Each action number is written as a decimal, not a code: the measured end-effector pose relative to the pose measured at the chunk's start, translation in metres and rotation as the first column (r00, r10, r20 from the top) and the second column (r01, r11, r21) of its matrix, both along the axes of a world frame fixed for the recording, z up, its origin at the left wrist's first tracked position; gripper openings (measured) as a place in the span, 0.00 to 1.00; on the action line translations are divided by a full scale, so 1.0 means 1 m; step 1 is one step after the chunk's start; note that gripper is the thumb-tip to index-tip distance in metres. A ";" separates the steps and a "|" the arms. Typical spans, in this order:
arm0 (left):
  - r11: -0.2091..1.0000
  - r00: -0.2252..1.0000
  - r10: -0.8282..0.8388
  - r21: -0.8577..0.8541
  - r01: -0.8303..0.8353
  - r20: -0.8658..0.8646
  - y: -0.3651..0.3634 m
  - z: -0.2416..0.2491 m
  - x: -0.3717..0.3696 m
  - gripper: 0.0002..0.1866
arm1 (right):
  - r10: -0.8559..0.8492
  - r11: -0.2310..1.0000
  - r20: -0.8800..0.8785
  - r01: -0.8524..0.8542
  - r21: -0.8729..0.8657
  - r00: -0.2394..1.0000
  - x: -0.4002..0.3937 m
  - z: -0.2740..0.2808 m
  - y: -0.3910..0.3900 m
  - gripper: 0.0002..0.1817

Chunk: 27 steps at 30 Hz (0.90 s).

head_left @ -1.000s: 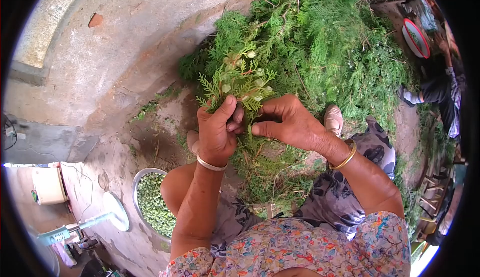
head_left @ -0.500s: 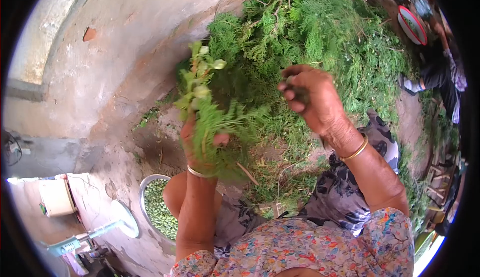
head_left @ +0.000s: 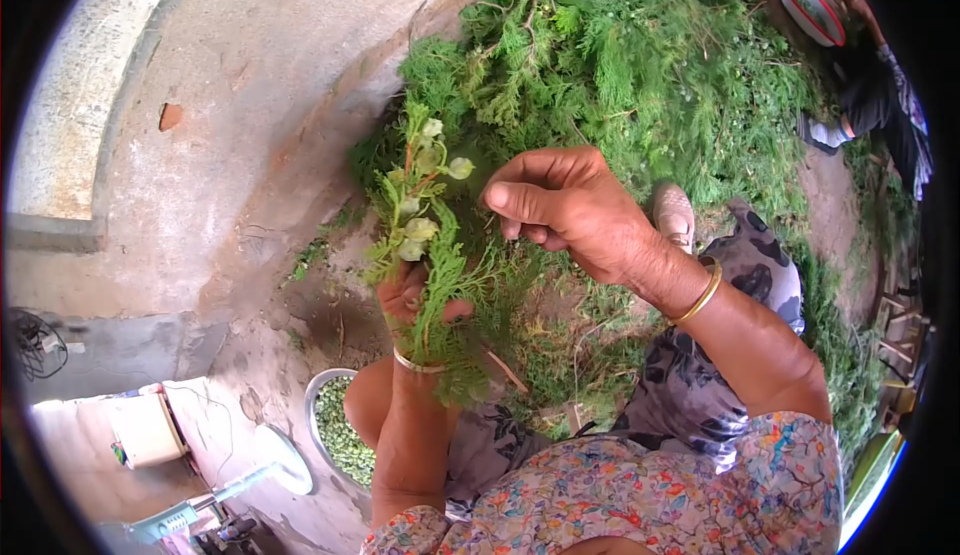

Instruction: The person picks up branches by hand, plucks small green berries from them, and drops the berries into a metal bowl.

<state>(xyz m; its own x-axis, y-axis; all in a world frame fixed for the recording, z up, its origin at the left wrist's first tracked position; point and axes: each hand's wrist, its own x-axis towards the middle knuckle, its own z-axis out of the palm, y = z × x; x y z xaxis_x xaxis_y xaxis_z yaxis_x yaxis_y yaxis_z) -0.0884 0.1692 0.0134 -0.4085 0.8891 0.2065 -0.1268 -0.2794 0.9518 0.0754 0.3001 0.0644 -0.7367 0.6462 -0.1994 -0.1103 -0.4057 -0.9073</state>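
A green sprig (head_left: 432, 245) with scale-like leaves and several pale round cones stands upright in my left hand (head_left: 408, 300), whose fingers are wrapped round its lower stem. To its right, close to the upper cones but apart from them, is my right hand (head_left: 565, 205). Its thumb and index finger are pressed together and the other fingers curl in. Whatever may lie between those fingertips is hidden. Beyond both hands, a large heap of cut green branches (head_left: 640, 75) covers the ground.
A metal basin (head_left: 312, 405) of small green pieces stands beside my left knee. At lower left is a pale blue fan (head_left: 285, 460). A wall (head_left: 250, 75) rises at left. At upper right, a person (head_left: 880, 120) is near a red-rimmed bowl (head_left: 812, 10).
My right hand has moved left and slightly down, closer to the sprig, and its fingers have pinched together. The dark thing seen in it earlier no longer shows. My left hand still grips the sprig.
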 end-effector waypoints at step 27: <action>0.914 0.764 -0.047 -0.280 0.293 0.644 0.010 0.027 0.036 0.14 | -0.220 0.362 0.127 -0.040 0.931 0.967 0.002 -0.052 0.005 0.09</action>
